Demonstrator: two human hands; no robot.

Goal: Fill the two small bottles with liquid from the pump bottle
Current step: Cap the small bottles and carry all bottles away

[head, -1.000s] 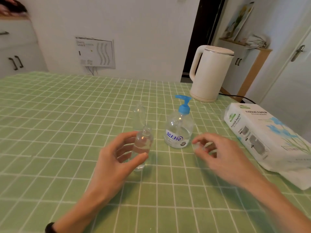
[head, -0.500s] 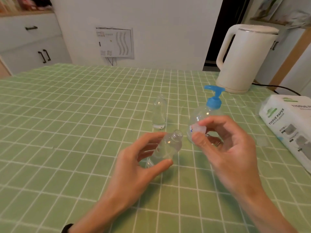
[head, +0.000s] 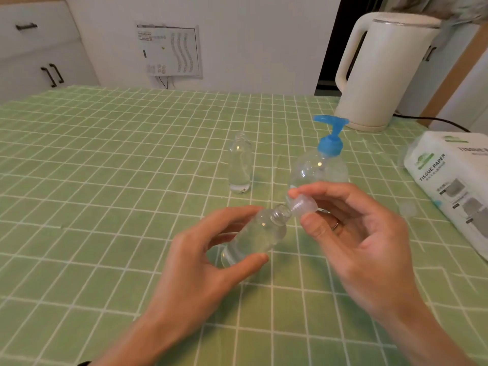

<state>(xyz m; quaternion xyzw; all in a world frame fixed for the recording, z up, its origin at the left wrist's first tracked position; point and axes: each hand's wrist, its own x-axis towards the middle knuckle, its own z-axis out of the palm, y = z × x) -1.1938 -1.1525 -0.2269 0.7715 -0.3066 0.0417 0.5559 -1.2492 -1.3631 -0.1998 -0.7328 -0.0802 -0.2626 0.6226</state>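
My left hand [head: 208, 257] grips a small clear bottle [head: 257, 235], tilted with its open neck pointing up and to the right; there is clear liquid inside it. My right hand [head: 356, 233] pinches a small translucent cap [head: 303, 204] right at that neck. A second small clear bottle [head: 239, 163] stands upright on the table behind. The clear pump bottle with a blue pump head [head: 323, 159] stands just behind my right hand, its lower part hidden by my fingers.
A green checked tablecloth [head: 105, 180] covers the table. A white electric kettle [head: 380, 72] stands at the back right with its black cord. A pack of tissue paper [head: 454, 180] lies at the right edge. Another small translucent cap [head: 408, 208] lies near the pack.
My left hand has lifted and tilted the small bottle. My right hand has brought the cap from the right up to the bottle's neck. The view has moved closer.
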